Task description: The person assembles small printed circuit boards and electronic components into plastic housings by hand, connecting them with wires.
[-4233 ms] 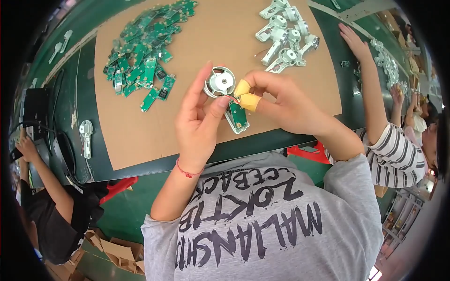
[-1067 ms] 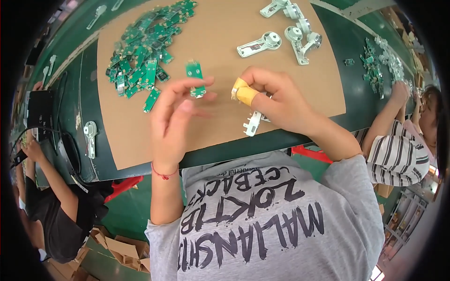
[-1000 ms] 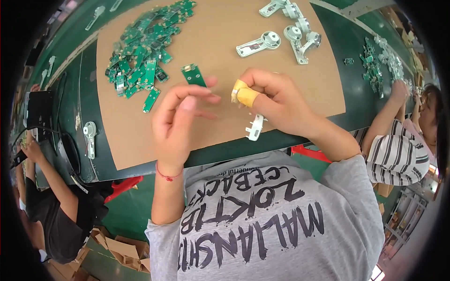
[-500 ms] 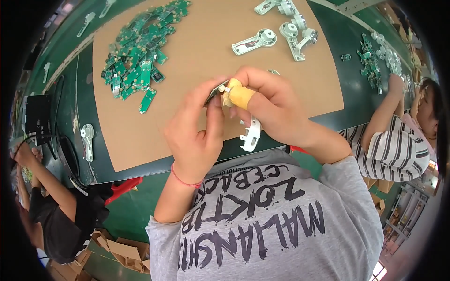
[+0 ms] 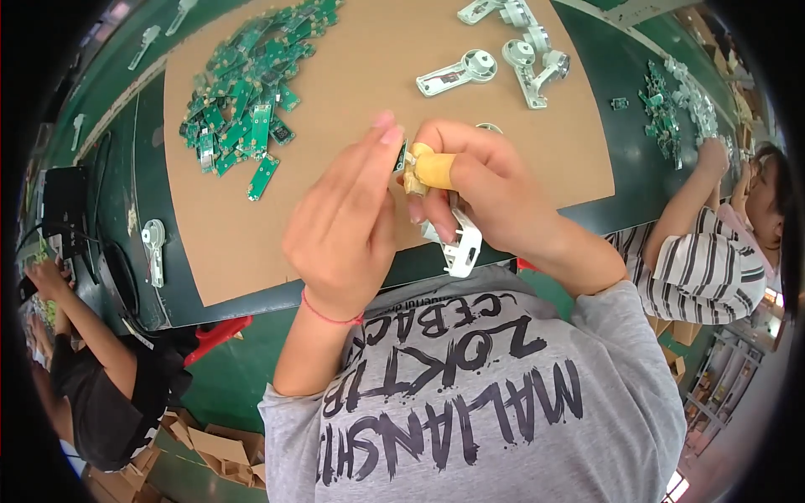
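Observation:
My left hand [image 5: 340, 222] is raised over the near part of the brown board, fingers stretched out and close together, their inner side against a small green circuit board [image 5: 401, 158] seen edge-on. My right hand [image 5: 495, 189] wears yellow coverings on two fingers and pinches at the circuit board's edge; what lies between these fingertips is mostly hidden. Lower in the same hand, a white plastic frame [image 5: 461, 250] with cut-outs hangs below the curled fingers, tilted.
Many green circuit boards [image 5: 243, 105] are heaped on the brown board [image 5: 352, 75]. White arm-shaped housings with round ends [image 5: 457, 73] lie at the far right; another housing [image 5: 154, 251] is on the green table at left. Co-workers sit on both sides, and cartons [image 5: 222, 453] stand on the floor.
My left fingers have straightened upward from a pinch on the circuit board, which has turned nearly edge-on. The white frame has swung slightly right and down with my right hand.

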Action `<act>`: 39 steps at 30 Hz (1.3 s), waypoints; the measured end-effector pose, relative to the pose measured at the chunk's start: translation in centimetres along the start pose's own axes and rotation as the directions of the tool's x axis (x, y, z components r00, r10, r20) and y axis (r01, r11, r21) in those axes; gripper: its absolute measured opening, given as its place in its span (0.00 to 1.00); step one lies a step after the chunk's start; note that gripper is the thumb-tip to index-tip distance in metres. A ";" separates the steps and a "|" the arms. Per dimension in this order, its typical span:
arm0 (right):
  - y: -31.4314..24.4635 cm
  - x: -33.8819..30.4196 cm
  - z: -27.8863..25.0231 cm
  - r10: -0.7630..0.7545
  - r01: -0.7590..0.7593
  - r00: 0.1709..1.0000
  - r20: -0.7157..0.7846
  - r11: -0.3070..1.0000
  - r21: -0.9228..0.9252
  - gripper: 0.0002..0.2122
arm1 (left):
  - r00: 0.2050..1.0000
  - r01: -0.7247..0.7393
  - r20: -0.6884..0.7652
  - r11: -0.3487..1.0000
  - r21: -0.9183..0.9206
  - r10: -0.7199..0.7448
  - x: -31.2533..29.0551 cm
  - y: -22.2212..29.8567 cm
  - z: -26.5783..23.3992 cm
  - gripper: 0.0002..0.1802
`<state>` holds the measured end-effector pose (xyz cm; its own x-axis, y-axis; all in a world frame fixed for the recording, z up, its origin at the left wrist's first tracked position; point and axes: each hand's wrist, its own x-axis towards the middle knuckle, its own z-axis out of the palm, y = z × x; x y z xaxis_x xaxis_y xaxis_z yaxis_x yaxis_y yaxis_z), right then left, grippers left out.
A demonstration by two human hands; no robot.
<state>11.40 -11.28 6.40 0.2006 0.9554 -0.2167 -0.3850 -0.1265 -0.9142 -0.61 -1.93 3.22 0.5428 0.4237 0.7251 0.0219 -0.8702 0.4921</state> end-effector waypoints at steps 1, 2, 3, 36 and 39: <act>0.2 0.0 -0.1 0.001 -0.001 1.000 0.000 1.000 -0.001 0.07 | 1.000 0.001 -0.001 1.000 0.000 -0.001 0.0 0.1 -0.2 0.24; 0.6 0.0 -0.4 -0.003 0.003 1.000 0.029 1.000 0.012 0.07 | 0.999 0.028 0.041 0.999 -0.037 -0.027 -0.1 0.2 -0.4 0.24; 0.8 -0.1 -0.6 -0.007 0.006 0.998 0.058 1.000 0.024 0.07 | 0.995 0.057 0.085 0.996 -0.073 -0.051 -0.1 0.2 -0.5 0.23; -1.0 2.8 -2.7 -0.698 0.705 0.404 0.591 -0.174 -0.687 0.08 | 0.341 0.750 0.926 -0.547 -0.372 -0.162 -3.0 0.0 -0.6 0.29; -1.0 2.4 -2.6 -0.631 0.702 0.360 0.687 -0.301 -0.645 0.11 | 0.310 0.608 0.921 -0.696 -0.382 -0.235 -2.8 0.8 0.5 0.22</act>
<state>14.58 -9.52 5.89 -0.3035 0.6070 0.7344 0.8378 0.5372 -0.0977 -1.69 -3.91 1.35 0.9365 0.1041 -0.3349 -0.0056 0.9592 0.2825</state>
